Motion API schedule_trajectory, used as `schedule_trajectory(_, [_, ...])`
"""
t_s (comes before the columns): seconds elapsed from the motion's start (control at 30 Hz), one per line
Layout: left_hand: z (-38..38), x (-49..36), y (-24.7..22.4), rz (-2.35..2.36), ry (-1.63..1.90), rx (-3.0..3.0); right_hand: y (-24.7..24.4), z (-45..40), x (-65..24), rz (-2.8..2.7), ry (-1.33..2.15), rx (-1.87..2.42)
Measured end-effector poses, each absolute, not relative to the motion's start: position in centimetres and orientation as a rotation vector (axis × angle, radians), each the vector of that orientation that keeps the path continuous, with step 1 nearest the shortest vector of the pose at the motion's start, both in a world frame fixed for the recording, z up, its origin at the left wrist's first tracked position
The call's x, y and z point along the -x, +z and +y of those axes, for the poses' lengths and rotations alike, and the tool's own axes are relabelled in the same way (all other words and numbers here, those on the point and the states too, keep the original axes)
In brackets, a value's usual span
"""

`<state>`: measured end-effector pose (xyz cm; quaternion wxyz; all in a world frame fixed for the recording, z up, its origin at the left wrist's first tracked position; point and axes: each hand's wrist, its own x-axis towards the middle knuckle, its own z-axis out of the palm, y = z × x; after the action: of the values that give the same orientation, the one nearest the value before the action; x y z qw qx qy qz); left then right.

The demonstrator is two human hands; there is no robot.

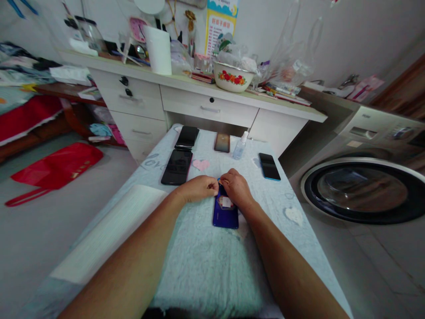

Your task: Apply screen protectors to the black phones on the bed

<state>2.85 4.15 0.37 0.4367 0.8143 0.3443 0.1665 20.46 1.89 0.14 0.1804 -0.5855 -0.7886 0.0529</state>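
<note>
A blue phone (226,217) lies back up on the cloth-covered table, with a sticker or card on its back. My left hand (206,187) is closed at the phone's upper left edge; whatever its fingertips pinch is too small to make out. Over the phone's top end rests my right hand (234,186), its fingers curled together on something small and orange-brown that I cannot identify. To the left lie a black phone with a red edge (177,167) and, behind it, another dark phone (187,137). A spray bottle (239,146) stands behind my hands.
Near the table's right edge lies a phone with a blue edge (269,166). A small brown card-like item (222,142) is at the back. Folded whitish cloth or paper (113,230) covers the left side. Beyond stand a white drawer desk (209,106) and a washing machine (368,146).
</note>
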Motion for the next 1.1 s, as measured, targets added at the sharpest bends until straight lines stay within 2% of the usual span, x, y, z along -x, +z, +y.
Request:
schedule_trajectory(0.37, [4.9, -3.6, -1.4, 1.125, 0.635, -2.049, 0.2, 2.1, -20.3, -2.227, 0.105, 1.691])
schedule_trajectory(0.63, [4.6, -4.0, -0.6, 1.273, 0.667, -2.101, 0.3, 1.8, -20.1, -2.268, 0.137, 1.641])
schedule_trajectory(1.1, [5.0, -4.3, -1.9, 1.284, 0.825, -2.074, 0.0, 2.2, -20.6, -2.212, 0.079, 1.706])
